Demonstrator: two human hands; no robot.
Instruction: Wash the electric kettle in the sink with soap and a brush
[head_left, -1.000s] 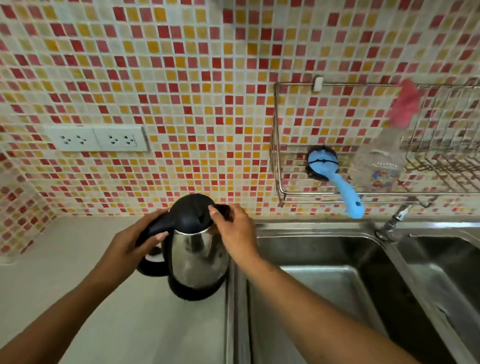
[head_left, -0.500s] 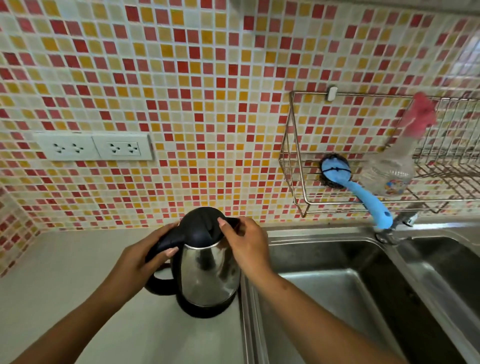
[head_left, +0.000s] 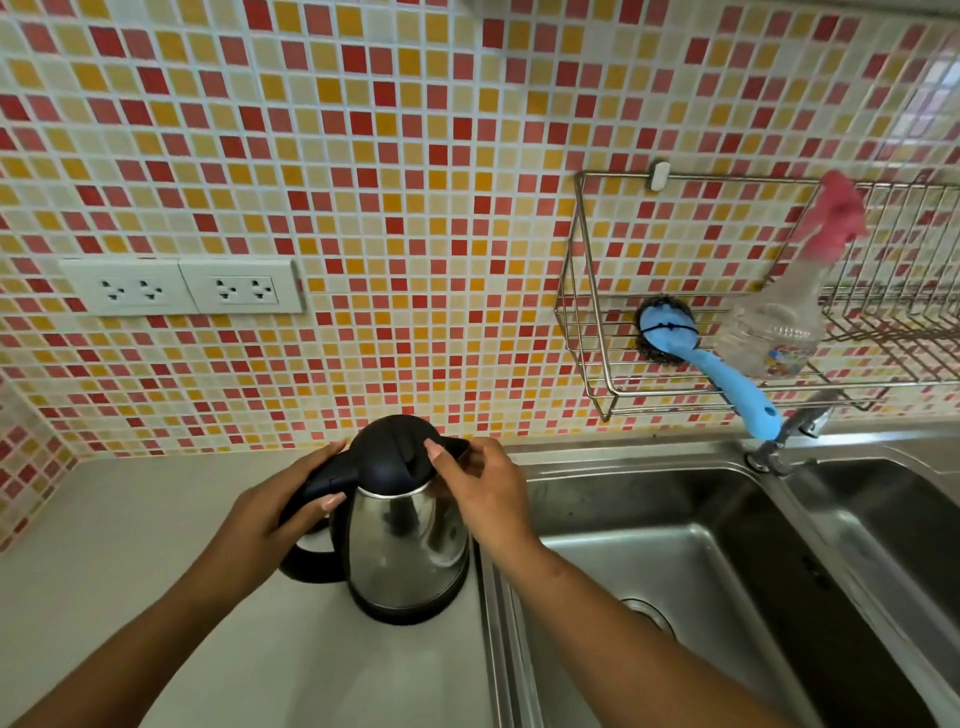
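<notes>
A steel electric kettle (head_left: 408, 545) with a black lid, handle and base stands upright on the grey counter, just left of the sink (head_left: 691, 566). My left hand (head_left: 275, 512) grips the top of its black handle. My right hand (head_left: 480, 493) holds the spout side, with a finger on the lid. The lid is down. A blue-handled brush (head_left: 701, 358) with a wire scrubber head lies in the wall rack. Beside it leans a clear soap bottle (head_left: 779, 332) with a pink cap.
A wire rack (head_left: 587, 332) hangs on the tiled wall above the sink. The faucet (head_left: 784, 441) stands between two steel basins, the second basin (head_left: 904, 519) at the right. Two white wall sockets (head_left: 182, 287) sit above the counter (head_left: 130, 545) at the left.
The view has shifted a little, so the kettle sits lower and further right in frame. Both hands keep the same hold on the kettle, which has not left the counter.
</notes>
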